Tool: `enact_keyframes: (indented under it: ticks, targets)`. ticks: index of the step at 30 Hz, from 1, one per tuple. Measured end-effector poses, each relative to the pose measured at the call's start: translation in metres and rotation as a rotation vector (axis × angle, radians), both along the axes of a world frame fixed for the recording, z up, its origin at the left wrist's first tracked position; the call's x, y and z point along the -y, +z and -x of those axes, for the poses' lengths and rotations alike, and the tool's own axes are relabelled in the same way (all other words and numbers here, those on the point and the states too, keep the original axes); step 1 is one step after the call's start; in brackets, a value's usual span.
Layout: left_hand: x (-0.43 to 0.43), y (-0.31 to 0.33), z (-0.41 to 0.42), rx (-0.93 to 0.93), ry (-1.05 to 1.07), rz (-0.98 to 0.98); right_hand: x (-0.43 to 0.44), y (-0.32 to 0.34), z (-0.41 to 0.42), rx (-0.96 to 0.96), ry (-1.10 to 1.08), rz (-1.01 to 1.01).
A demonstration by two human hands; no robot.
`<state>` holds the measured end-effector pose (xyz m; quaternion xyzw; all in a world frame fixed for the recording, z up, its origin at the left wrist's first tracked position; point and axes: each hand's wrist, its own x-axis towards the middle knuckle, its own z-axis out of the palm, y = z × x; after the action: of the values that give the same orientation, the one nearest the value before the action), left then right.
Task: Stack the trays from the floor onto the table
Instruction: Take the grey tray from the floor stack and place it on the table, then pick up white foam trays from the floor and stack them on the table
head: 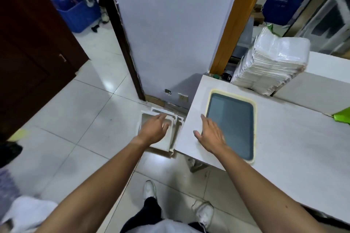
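Observation:
A pile of cream-white trays (pixel 164 143) lies on the tiled floor beside the table's left edge, slightly fanned out. My left hand (pixel 154 128) reaches down over the pile with fingers spread and holds nothing. On the white table (pixel 284 147) rests one tray (pixel 232 125) with a cream rim and a dark grey-blue inside. My right hand (pixel 211 135) hovers open over the table surface at that tray's left rim, holding nothing.
A tall stack of white plastic-wrapped packets (pixel 269 66) stands at the table's back. A green item (pixel 342 117) lies at its right edge. A pale wall panel (pixel 170 34) rises behind the floor pile. A blue basket (pixel 77 13) sits far left. My feet (pixel 204 213) stand below.

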<state>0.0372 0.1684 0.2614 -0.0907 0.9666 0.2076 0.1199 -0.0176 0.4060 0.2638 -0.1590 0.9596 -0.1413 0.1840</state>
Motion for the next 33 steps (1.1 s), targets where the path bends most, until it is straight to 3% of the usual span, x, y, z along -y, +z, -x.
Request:
enact_keyframes:
  ticks: [8,16,27,33]
  targets:
    - [0.082,-0.03,-0.017,0.091,0.214,-0.057,0.072,-0.023,0.018,0.036,0.162,-0.095]
    - [0.133,-0.102,-0.009,0.167,0.346,-0.139,0.138,-0.075,0.047,0.137,0.199,-0.12]
    - [0.173,-0.261,0.026,0.296,0.452,-0.276,0.196,-0.225,0.087,0.357,0.148,-0.302]
    - [0.192,-0.333,0.056,0.337,0.452,-0.305,0.209,-0.296,0.128,0.39,-0.046,-0.341]
